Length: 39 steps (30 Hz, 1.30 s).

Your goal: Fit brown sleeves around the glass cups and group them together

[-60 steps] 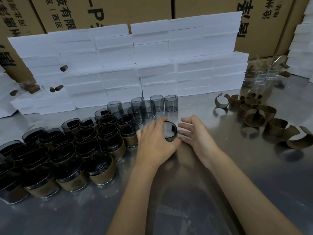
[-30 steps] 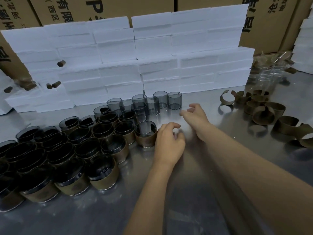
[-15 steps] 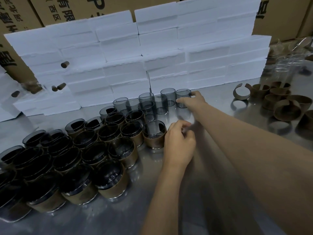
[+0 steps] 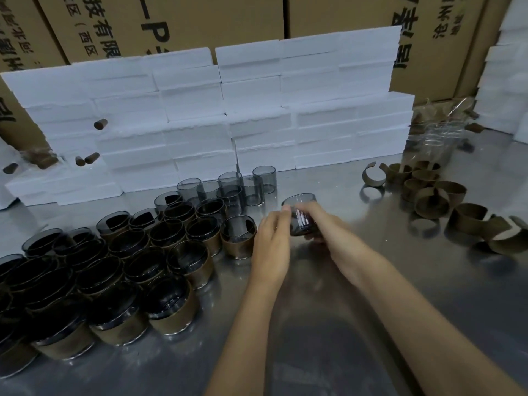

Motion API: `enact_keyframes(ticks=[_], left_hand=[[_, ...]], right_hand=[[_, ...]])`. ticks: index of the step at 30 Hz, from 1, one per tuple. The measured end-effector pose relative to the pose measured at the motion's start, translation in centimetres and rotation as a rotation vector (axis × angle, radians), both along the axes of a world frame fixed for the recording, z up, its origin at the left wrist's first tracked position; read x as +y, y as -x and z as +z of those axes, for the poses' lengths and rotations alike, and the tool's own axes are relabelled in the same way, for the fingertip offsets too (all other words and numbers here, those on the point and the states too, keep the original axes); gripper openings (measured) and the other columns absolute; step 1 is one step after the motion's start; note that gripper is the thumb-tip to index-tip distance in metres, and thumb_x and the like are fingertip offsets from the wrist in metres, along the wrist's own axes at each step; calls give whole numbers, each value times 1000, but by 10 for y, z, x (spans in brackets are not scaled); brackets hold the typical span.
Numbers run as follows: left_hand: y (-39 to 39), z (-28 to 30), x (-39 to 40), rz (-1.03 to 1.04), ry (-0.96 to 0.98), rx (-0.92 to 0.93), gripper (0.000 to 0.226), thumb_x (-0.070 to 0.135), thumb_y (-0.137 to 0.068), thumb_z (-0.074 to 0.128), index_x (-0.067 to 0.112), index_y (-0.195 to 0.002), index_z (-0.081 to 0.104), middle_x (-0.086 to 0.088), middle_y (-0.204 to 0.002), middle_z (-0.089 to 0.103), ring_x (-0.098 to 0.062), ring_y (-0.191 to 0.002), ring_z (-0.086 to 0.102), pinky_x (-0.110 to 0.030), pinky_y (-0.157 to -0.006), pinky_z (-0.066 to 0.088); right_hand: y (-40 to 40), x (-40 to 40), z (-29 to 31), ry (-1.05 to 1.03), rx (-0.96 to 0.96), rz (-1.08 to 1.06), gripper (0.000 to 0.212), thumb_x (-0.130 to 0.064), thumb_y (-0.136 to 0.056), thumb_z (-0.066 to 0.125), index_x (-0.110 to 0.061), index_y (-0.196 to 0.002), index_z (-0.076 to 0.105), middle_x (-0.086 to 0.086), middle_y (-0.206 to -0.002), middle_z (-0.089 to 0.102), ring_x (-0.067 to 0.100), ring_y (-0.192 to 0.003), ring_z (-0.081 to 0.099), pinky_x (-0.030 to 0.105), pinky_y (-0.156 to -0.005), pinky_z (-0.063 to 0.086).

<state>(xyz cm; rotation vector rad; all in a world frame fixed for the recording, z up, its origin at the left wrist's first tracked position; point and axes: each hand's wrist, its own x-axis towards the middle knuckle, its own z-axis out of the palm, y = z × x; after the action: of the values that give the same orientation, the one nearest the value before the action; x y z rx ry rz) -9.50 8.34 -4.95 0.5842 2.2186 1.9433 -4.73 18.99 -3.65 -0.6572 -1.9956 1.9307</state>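
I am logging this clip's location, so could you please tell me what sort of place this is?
Probably a packing area in a workshop or warehouse: printed cardboard cartons line the back, white foam blocks are stacked before them, and dozens of sleeved glass cups crowd a metal table.

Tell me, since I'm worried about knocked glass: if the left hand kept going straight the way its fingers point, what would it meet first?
Probably the bare glass cup that the right hand grips. The left hand points up and slightly right, its fingertips at that cup's near side. Whether they touch is unclear.
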Motion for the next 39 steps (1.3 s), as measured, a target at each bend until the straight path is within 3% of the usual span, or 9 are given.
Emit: enact_keyframes(ticks=[5, 8, 10, 14, 19, 25, 30, 33, 39], left_hand=[[-2, 5, -3, -76, -84, -51, 40, 48, -106, 49, 23, -98, 78, -2, -103, 75, -12, -95, 66, -31, -91, 48], [0, 6, -2, -40, -105, -73, 46, 41, -108, 47, 27, -74, 75, 14, -71, 70, 0, -69, 62, -24, -70, 47], [1, 4, 1, 34, -115, -44, 34, 35, -109, 45, 24, -89, 70, 11, -81, 70, -11, -82, 63, -35, -81, 49], [2, 1, 4, 114, -106, 29, 21, 30, -110, 44, 16, -104, 58, 0, -92, 62, -24, -90, 61, -48, -89, 54], [3, 3, -2, -15, -166, -148, 48, 61, -98, 56, 16, -106, 68, -1, -93, 69, -12, -77, 66, -25, -66, 52], [-5, 5, 8, -144, -130, -239, 58, 85, -87, 40, 41, -96, 79, 1, -95, 80, -17, -85, 76, -37, -74, 58], [-5, -1, 15, -40, -107, -145, 52, 72, -96, 40, 36, -96, 76, 5, -96, 78, -9, -92, 73, -33, -91, 57], [-6, 0, 16, 95, -119, 3, 31, 49, -105, 48, 20, -100, 59, 10, -86, 63, 17, -70, 56, -1, -68, 39], [-16, 2, 15, 85, -133, 103, 31, 48, -98, 63, 18, -94, 55, 10, -77, 57, 6, -65, 54, -7, -63, 40]], right_hand=[[-3, -16, -11, -51, -18, -33, 66, -78, -94, 32, -29, -119, 68, -5, -108, 75, 12, -95, 69, 32, -94, 49], [-3, -17, -22, -68, 103, -110, 52, -63, -105, 25, -37, -99, 69, -18, -83, 77, 1, -70, 71, 31, -85, 54], [-2, -16, -27, -103, 150, -153, 48, -52, -109, 28, -37, -89, 70, -19, -78, 76, 3, -66, 71, 33, -82, 57], [-3, -13, -27, -88, 192, -246, 41, -43, -108, 41, -26, -86, 71, -2, -88, 77, 19, -84, 74, 32, -81, 58], [-9, -13, -16, -21, 200, -166, 35, -59, -90, 66, -28, -108, 67, -13, -89, 75, -5, -77, 69, 11, -65, 47], [-17, -18, -7, 44, 190, 60, 40, -70, -82, 69, -37, -105, 75, -13, -99, 79, -1, -91, 74, 8, -63, 52], [-14, -18, -6, -45, 88, -117, 66, -84, -88, 38, -29, -100, 73, -10, -95, 77, 3, -94, 70, 20, -73, 49], [-10, -17, -11, -106, 97, -200, 69, -76, -96, 25, -25, -104, 71, -6, -106, 73, 12, -106, 63, 27, -85, 45], [-7, -16, -12, -3, 82, -291, 73, -64, -105, 20, -17, -98, 76, 8, -103, 77, 26, -105, 71, 44, -101, 53]])
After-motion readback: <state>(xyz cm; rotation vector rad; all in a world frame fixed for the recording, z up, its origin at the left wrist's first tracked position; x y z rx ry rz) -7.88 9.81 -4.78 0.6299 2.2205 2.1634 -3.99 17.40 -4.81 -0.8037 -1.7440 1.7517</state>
